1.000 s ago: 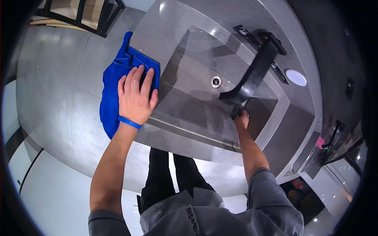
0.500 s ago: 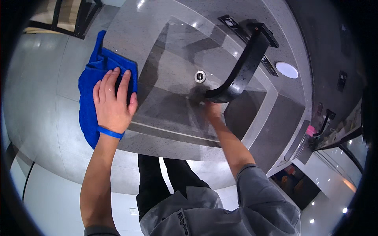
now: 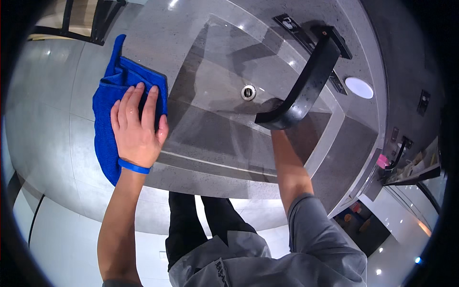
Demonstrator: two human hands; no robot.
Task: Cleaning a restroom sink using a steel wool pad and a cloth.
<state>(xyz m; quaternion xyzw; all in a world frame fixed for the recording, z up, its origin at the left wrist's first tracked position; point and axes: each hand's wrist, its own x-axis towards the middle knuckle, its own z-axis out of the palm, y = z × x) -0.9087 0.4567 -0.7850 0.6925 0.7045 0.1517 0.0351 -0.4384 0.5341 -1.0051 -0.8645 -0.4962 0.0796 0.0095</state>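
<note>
Facing counter (image 3: 162, 40): gray speckled stone, left of & behind the black faucet (image 3: 313, 76); we place everything by that faucet.
Basin (image 3: 210, 124): gray, sunk in the counter, under the faucet's spout & out to its left; shadows across its floor.
Cloth (image 3: 105, 115): blue, folded up at its far end, well left of faucet, at counter's left edge; part seems to hang past it.
Faucet: wide flat spout, curving down over the basin.
R forearm (image 3: 290, 162): in front of faucet, extending into basin, far end passing under the spout. R hand's hidden there, so we can't tell if its fingers are wide, narrow or holding sth. Step in hand, we'd judge: R hand busy low in basin while L stays put. Next move there calls for room around the spout, prob. a low, careful path.
L hand (image 3: 136, 126): well left of faucet, palm down on cloth, fingers straight & slightly apart, not clenched. Looks like a light pin; shifting the cloth would call for firmer pressure or a gathered grip.
Disc (image 3: 359, 87): white, round, right of faucet, on counter.
Drain (image 3: 248, 93): round, metal-rimmed, in basin floor, just left of spout tip.
</note>
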